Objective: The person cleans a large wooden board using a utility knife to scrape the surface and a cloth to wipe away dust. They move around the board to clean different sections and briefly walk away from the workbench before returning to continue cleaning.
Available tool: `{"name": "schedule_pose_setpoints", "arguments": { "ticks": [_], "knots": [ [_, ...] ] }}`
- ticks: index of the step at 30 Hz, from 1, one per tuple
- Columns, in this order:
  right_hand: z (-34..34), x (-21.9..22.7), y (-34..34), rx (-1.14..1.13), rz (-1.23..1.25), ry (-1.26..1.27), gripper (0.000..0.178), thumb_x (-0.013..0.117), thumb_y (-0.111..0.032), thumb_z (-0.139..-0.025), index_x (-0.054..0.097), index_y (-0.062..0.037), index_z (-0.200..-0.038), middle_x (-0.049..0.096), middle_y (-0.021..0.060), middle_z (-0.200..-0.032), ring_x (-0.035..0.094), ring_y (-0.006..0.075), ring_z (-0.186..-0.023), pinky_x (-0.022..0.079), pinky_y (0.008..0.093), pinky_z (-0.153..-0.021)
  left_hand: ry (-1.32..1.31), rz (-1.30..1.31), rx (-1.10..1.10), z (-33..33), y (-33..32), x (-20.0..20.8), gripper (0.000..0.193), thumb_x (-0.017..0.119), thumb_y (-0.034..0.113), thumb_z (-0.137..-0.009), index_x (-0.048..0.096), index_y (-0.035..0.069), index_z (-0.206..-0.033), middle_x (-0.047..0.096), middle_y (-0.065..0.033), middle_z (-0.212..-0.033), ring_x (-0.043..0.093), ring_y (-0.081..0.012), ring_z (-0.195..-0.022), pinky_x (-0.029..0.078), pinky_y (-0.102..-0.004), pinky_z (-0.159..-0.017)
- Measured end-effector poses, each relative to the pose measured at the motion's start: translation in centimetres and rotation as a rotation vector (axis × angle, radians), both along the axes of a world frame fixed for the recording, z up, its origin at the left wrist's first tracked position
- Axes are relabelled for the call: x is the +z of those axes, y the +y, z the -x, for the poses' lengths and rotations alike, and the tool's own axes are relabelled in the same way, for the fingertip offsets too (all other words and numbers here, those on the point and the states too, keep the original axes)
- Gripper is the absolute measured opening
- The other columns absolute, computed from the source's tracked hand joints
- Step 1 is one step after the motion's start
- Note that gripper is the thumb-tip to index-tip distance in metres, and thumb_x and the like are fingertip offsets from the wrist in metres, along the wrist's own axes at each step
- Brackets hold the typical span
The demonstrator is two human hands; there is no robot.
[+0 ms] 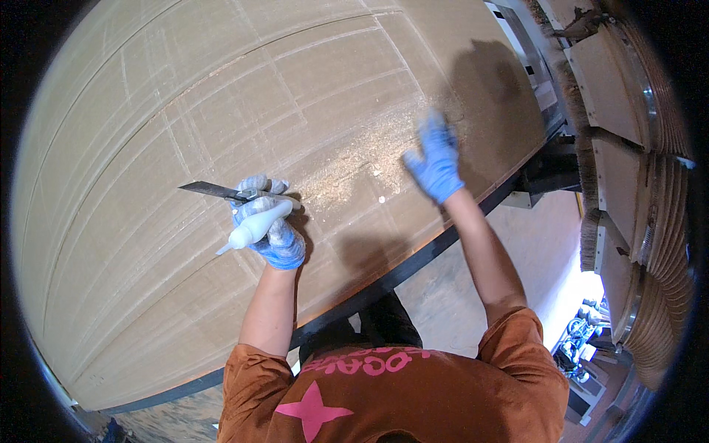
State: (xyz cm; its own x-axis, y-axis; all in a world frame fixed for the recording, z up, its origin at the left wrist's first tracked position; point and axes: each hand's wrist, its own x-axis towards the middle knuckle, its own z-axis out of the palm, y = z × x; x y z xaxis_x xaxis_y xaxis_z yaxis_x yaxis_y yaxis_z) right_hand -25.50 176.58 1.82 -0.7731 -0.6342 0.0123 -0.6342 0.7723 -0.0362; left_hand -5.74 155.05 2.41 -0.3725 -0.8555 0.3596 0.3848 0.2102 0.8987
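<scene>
My left hand [284, 247], in a stained blue glove, is closed around two things. One is a knife [210, 190] with a dark flat blade pointing left. The other is a pale squeeze bottle [258, 224] with a narrow nozzle aimed toward the lower left. My right hand [437, 166], also blue-gloved, is stretched flat with the thumb apart, its fingertips smeared by motion. It lies over or just above the board at the right edge of a patch of pale wood shavings and dust [362, 166]. Whether the palm touches the surface is hard to tell.
A large brown board [221, 111], scored with pale straight lines, spreads under both hands. Its dark near edge [399, 275] runs close to my body. At the right stand brush strips [587, 177] and ribbed hoses [665, 288]. Pale floor [450, 277] shows below the edge.
</scene>
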Motion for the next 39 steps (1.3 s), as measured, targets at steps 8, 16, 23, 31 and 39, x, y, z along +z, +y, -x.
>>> {"name": "schedule_pose_setpoints", "arguments": {
  "ticks": [8, 16, 23, 31, 39],
  "knots": [
    [-9.9, 3.1, -5.0, 0.543, -0.147, -0.294, 0.09, 0.06, -0.057, -0.073, 0.027, -0.0109, -0.144, 0.015, 0.0201, -0.15, 0.011, 0.04, -0.139, 0.002, 0.0587, -0.109, -0.022, -0.015, -0.032, -0.2, -0.1, 0.1, 0.049, 0.06, 0.047, -0.085, 0.057, 0.005, -0.062, 0.054, -0.0142, -0.092, 0.06, -0.0264, -0.082, 0.053, -0.0384, -0.069],
    [5.3, -0.5, 6.8, 0.013, -0.074, 0.152, 0.08, 0.054, -0.053, -0.08, 0.026, -0.0142, -0.144, 0.019, 0.015, -0.151, 0.015, 0.0377, -0.138, 0.01, 0.0531, -0.111, 0.06, -0.156, -0.088, -0.3, 0.1, 0.1, 0.044, 0.067, 0.046, -0.08, 0.055, 0.005, -0.071, 0.05, -0.0119, -0.105, 0.059, -0.0256, -0.085, 0.051, -0.039, -0.076],
    [8.0, -2.7, 10.2, -0.109, -0.029, 0.174, 0.078, 0.055, -0.049, -0.082, 0.025, -0.0131, -0.144, 0.02, 0.0157, -0.15, 0.017, 0.0378, -0.138, 0.012, 0.0518, -0.11, 0.044, -0.159, -0.064, -0.1, 0.1, 0.4, 0.045, 0.065, 0.046, -0.082, 0.056, 0.004, -0.068, 0.05, -0.0125, -0.103, 0.059, -0.0257, -0.085, 0.052, -0.0391, -0.074],
    [2.5, -0.1, 4.3, -0.04, 0.051, 0.05, 0.084, 0.058, -0.051, -0.079, 0.023, -0.0099, -0.144, 0.018, 0.0196, -0.15, 0.014, 0.0372, -0.139, 0.01, 0.0504, -0.111, 0.038, -0.015, 0.007, 0.1, -0.2, 0.4, 0.048, 0.06, 0.047, -0.085, 0.056, 0.004, -0.064, 0.052, -0.0142, -0.094, 0.058, -0.0259, -0.078, 0.053, -0.0379, -0.069],
    [-2.2, 0.2, -1.3, 0.239, -0.021, 0.007, 0.089, 0.05, -0.061, -0.081, 0.018, -0.0089, -0.146, 0.015, 0.0227, -0.15, 0.009, 0.0398, -0.139, 0.001, 0.053, -0.111, -0.012, -0.01, 0.033, -0.1, -0.1, 0.3, 0.052, 0.058, 0.05, -0.085, 0.056, 0.004, -0.06, 0.053, -0.015, -0.091, 0.059, -0.0259, -0.075, 0.052, -0.0368, -0.067]
  ]
}}
